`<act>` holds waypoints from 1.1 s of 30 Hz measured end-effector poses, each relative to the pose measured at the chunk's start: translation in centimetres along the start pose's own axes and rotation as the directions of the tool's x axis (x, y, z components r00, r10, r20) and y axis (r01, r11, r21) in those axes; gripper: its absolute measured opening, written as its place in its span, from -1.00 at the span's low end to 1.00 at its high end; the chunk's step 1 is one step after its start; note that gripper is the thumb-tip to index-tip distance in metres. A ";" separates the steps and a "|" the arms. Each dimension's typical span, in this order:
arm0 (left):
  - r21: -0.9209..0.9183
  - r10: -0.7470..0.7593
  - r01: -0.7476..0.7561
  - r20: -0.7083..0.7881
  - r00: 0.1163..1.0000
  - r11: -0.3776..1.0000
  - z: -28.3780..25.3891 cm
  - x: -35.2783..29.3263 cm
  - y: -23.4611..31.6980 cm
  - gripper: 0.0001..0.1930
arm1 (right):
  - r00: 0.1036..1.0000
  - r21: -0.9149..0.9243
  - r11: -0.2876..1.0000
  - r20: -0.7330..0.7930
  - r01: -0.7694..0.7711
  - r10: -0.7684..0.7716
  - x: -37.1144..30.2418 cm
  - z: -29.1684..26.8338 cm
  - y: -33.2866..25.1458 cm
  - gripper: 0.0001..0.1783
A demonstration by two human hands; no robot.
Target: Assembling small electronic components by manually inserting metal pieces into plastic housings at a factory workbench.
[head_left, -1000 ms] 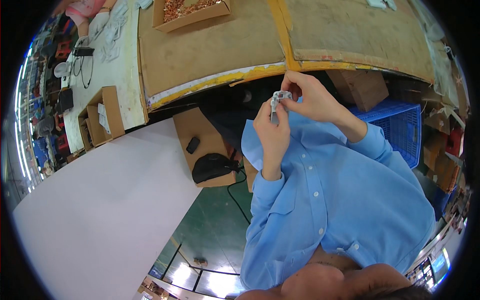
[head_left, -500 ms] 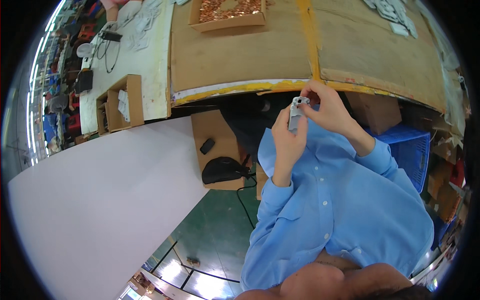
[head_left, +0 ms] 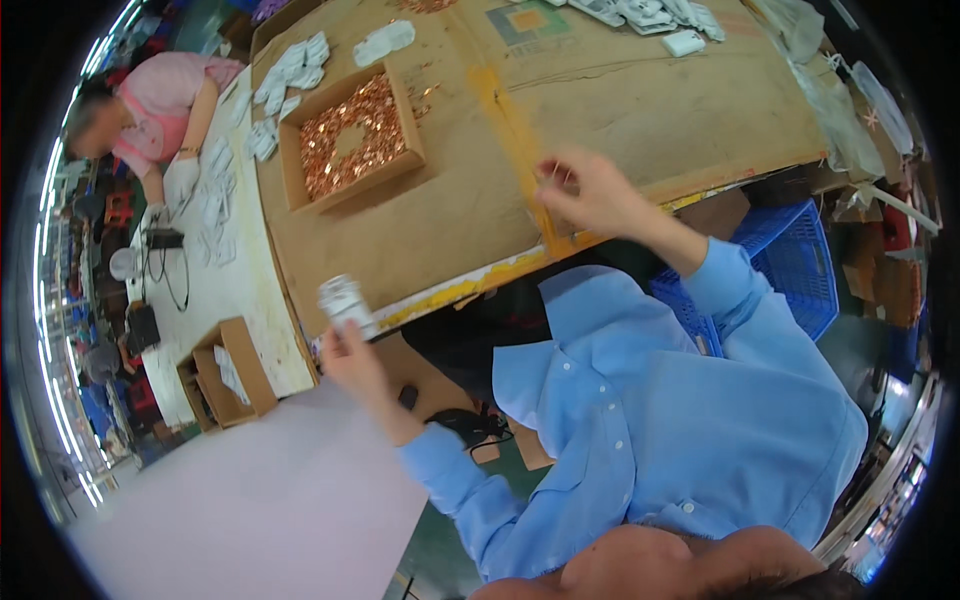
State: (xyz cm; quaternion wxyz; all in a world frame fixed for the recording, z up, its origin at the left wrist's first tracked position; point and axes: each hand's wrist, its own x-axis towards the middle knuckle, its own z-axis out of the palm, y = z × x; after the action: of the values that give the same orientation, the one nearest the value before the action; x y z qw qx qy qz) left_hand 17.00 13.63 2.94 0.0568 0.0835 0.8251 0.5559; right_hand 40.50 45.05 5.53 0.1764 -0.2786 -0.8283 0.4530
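My left hand (head_left: 358, 368) is closed on a small white plastic casing (head_left: 343, 298), held up by the front-left corner of the cardboard-covered table. Blur hides the casing's details. My right hand (head_left: 595, 195) hovers over the table near its front edge, to the right of the yellow tape strip. Its fingers are loosely curled and somewhat blurred, thumb and forefinger apart, and nothing shows between them. An open cardboard box (head_left: 414, 158) of small copper-coloured metal pieces (head_left: 345, 135) stands on the table between and beyond my hands.
White plastic parts (head_left: 650, 14) lie in a heap at the table's far side, with more (head_left: 294, 72) left of the copper box. A person in pink (head_left: 165, 105) works at the white table (head_left: 215, 300) on the left. A blue crate (head_left: 800, 265) stands right of me.
My hands have parted: the left has carried the white casing leftward, while the right has let go of it and moved over the table. The view has turned, showing more of the table.
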 end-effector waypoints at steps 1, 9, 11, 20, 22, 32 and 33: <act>0.075 -0.004 0.007 -0.045 0.999 0.997 -1.4 2.9 -0.7 -0.74 | 0.995 -0.091 0.995 -0.088 0.032 -0.040 1.4 -1.4 1.5 -0.63; 0.217 -0.021 0.070 -0.218 0.976 0.974 -6.4 24.1 -6.6 -0.64 | 0.876 -0.700 0.704 -0.408 -0.120 -0.256 13.4 -14.3 14.5 -0.66; 0.183 -0.065 0.108 -0.225 0.972 0.977 -7.1 27.3 -6.7 -0.60 | 0.910 -0.744 0.652 -0.360 -0.147 -0.207 15.1 -15.2 14.1 -0.68; 0.294 0.268 -0.165 -0.355 0.896 0.941 -0.8 22.4 -2.4 -0.39 | 0.969 -0.901 0.379 -0.244 -0.214 -0.032 17.2 -15.7 13.4 -0.73; 0.129 0.195 -0.166 -0.269 0.943 0.978 1.5 16.8 1.5 -0.49 | 0.966 -0.880 0.442 -0.240 -0.176 -0.093 14.9 -16.3 11.8 -0.73; -0.400 0.025 0.249 0.568 0.823 0.882 6.4 -5.1 5.0 -0.56 | 0.804 -0.227 0.859 0.516 0.460 -0.294 4.1 -3.8 -11.1 -0.85; -0.471 0.020 0.363 0.632 0.775 0.804 7.0 -6.3 5.0 -0.56 | 0.710 -0.113 0.833 0.593 0.542 -0.381 3.5 -2.3 -11.7 -0.86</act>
State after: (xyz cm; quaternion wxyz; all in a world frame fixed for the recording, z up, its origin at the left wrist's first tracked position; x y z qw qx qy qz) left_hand 24.91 20.58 4.96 0.3943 0.1571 0.5614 0.7104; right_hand 35.43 43.64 16.82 0.0000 0.0590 -0.9414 0.3322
